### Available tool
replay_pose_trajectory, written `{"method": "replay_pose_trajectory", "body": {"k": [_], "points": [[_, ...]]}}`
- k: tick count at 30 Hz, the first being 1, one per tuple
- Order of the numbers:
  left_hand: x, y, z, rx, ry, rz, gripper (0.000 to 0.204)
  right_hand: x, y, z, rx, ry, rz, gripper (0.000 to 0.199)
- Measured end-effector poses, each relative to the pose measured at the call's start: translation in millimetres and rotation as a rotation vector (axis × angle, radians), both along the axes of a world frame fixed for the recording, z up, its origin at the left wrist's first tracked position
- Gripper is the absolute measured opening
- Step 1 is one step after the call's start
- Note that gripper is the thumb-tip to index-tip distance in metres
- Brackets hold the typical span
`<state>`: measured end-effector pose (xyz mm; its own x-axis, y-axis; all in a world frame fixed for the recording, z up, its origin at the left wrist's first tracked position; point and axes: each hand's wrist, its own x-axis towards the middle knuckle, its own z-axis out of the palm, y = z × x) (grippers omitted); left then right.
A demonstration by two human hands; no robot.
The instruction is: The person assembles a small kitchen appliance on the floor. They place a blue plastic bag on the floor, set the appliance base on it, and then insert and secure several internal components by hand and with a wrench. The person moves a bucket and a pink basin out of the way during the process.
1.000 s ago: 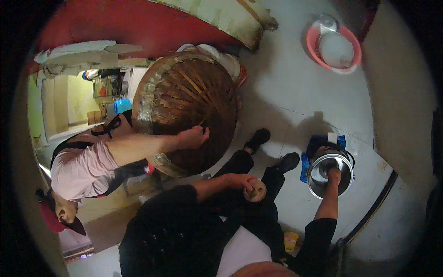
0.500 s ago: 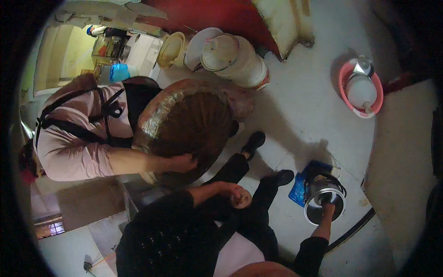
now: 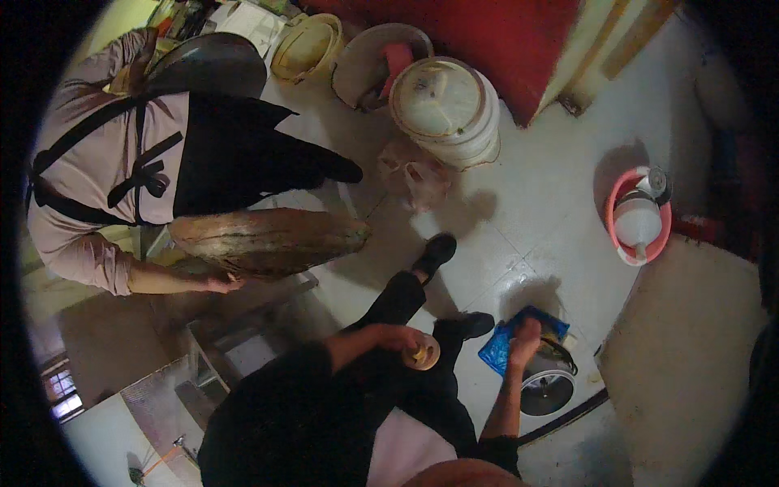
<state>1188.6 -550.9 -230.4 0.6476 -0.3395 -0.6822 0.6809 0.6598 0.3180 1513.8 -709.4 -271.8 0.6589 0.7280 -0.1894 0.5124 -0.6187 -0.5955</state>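
Note:
My left hand (image 3: 398, 335) is closed on the edge of a small round pale dish-like piece (image 3: 430, 363) with something yellowish at its middle, held above my lap. My right hand (image 3: 525, 341) is over a blue plastic bag (image 3: 494, 354), just past a metal pot (image 3: 531, 379) on the floor. Its fingers point away from me and are too blurred to read. The pot's round mouth faces me, and its inside looks dark. A dark curved handle or rim (image 3: 564, 355) shows at the pot's far side.
At the left, a person in a black apron (image 3: 235, 154) stands by a large brown round tray (image 3: 272, 237) tilted on edge. A lidded white bucket (image 3: 446, 105), a plastic bag (image 3: 418, 178) and a tub (image 3: 357, 69) stand farther off. A pink basin (image 3: 667, 235) holds a white container.
My right hand has come out of the pot's mouth and moved over the blue bag. The other person has turned away, and the brown tray has swung edge-on. My left hand keeps its hold.

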Motion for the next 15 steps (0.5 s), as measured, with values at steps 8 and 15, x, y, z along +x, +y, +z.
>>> {"method": "replay_pose_trajectory", "body": {"k": [8, 15], "points": [[3.2, 23.8, -1.1, -0.245, -0.084, 0.36, 0.056, 14.7, 445.5, 78.9, 0.666, 0.087, 0.117, 0.017], [-6.4, 35.7, -6.9, -0.432, -0.092, 0.586, 0.061, -12.1, 544.4, 6.3, -0.094, -0.116, 0.592, 0.026]]}}
